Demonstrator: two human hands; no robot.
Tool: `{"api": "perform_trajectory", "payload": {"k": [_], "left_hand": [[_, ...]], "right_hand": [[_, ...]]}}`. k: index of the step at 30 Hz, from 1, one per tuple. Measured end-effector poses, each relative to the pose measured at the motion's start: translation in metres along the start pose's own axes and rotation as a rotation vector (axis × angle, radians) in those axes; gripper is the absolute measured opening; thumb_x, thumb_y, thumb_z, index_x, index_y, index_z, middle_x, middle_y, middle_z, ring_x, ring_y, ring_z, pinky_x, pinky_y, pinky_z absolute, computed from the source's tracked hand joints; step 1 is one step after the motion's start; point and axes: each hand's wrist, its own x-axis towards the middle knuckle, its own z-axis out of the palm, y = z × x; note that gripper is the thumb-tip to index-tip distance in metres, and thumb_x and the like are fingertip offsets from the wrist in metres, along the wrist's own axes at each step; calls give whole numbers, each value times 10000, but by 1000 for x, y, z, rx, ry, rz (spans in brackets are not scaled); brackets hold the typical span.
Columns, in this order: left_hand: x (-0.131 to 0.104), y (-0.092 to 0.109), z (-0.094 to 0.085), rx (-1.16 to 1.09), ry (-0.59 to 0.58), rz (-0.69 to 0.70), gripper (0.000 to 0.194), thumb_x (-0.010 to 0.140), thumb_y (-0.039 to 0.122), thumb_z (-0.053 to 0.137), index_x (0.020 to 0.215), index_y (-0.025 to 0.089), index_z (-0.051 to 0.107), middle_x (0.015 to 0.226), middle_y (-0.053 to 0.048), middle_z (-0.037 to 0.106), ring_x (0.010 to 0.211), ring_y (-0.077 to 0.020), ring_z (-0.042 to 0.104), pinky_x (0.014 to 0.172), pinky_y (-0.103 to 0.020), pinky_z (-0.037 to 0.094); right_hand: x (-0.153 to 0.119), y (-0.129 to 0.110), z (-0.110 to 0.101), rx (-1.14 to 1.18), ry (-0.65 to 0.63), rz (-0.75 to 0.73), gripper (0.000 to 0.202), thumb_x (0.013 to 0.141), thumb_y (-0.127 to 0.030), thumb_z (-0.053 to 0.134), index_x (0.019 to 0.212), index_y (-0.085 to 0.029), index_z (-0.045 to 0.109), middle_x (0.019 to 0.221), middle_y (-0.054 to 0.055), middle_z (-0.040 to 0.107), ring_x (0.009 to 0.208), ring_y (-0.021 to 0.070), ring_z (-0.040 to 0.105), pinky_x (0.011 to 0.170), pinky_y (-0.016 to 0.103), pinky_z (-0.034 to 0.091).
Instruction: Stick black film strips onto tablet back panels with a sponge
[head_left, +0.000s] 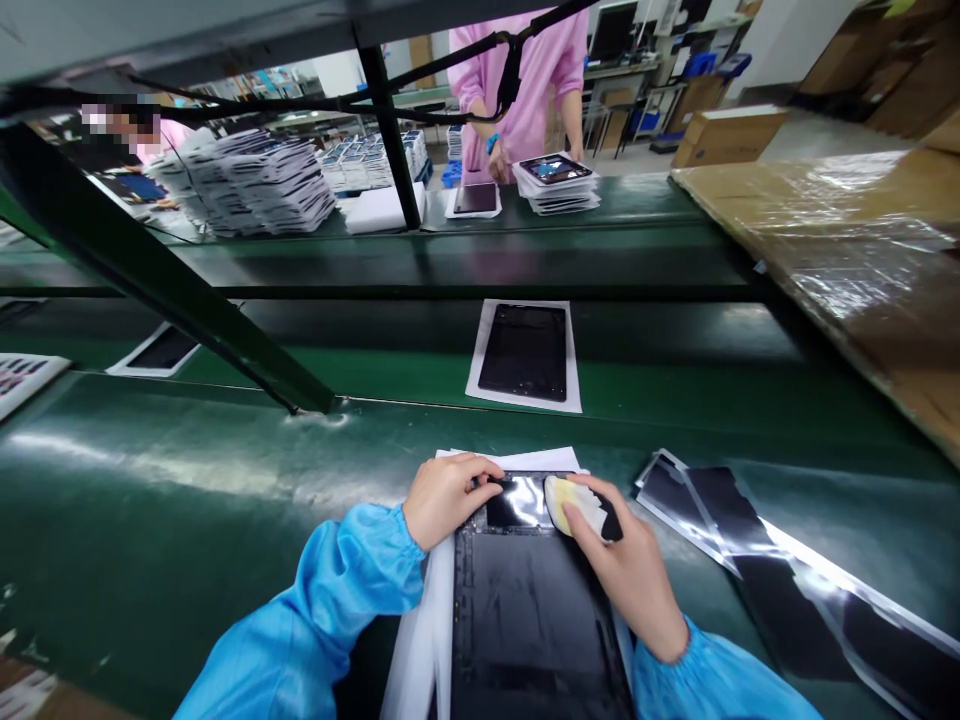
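My right hand [634, 565] grips a white pad [568, 503] at the right end of the shiny patch [517, 500] on a tablet [536, 620], lower centre.
My left hand's [444, 500] thumb and forefinger sit by the patch's left edge; I can't tell whether they pinch anything. Uneven pad pressure could smear it, I judge; slack steadying could let the tablet slip on its white sheets [426, 640]. Green bench [187, 490] around, black strips [791, 600] lower right; upper centre, a person in pink [536, 115].

Green bench [210, 520] holds white sheets [525, 459] and dark strips [787, 600].
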Motion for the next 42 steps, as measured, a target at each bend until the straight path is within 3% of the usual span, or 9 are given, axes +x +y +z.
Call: {"api": "perform_trajectory", "payload": {"k": [16,20,23,27,29,32,34,38,42], "left_hand": [[-5,-1,4,184,33,78,111,873,231,677,976,261,708,873,39,697,670,-115,619,627,-197,439],[-9,0,7,342,60,206,151,937,275,597,1075,260,657,919,13,685,814,-146,646,631,-192,450],[-12,5,8,511,68,285,238,945,293,589,1176,235,588,891,-10,656,791,-166,630,591,-210,448],[-12,8,1,694,164,261,410,917,378,624,1266,191,516,892,-44,600,809,-191,587,581,-234,452],[-14,6,-2,709,207,269,358,920,381,618,1211,185,551,914,-50,592,818,-191,568,606,-244,459],[-22,-3,-1,618,167,493,164,975,287,528,1079,191,612,971,-36,622,856,-183,560,678,-269,472],[-29,-7,3,575,138,578,191,994,251,477,1113,188,612,1083,-43,633,943,-200,558,732,-301,480],[-39,-11,3,585,86,467,291,978,303,509,1239,198,582,1258,-83,581,1071,-248,525,811,-353,490],[-40,-15,-7,502,-20,524,318,933,318,582,1249,297,598,1357,-72,507,1145,-268,492,890,-388,491]], "right_hand": [[-1,-1,0,6,4,-8,284,895,-433,520,1073,-226,598,1076,37,677,926,243,661,705,277,523],[-1,-2,0,-9,2,-6,286,898,-430,510,1079,-225,595,1068,47,678,891,250,666,650,277,524],[0,-2,1,-14,6,-20,277,902,-425,510,1079,-228,593,1067,45,677,880,247,667,638,272,527],[0,-2,1,-2,0,-21,284,901,-430,507,1076,-226,599,1057,52,678,871,250,669,639,275,534],[1,-3,1,-1,-3,-16,288,899,-430,503,1073,-223,602,1042,56,681,860,252,670,608,271,530],[0,-3,2,-13,-1,-20,290,898,-424,497,1076,-220,601,1031,55,684,833,249,672,598,271,523],[0,-3,2,-28,5,-26,290,899,-422,492,1079,-220,597,1027,52,686,798,241,674,598,272,517],[1,-5,-3,-66,-5,-20,282,908,-431,478,1067,-226,588,955,36,698,633,210,654,523,263,480],[5,-18,1,-192,-17,-56,265,916,-420,455,1048,-234,590,755,6,684,499,207,606,460,267,419]]}}
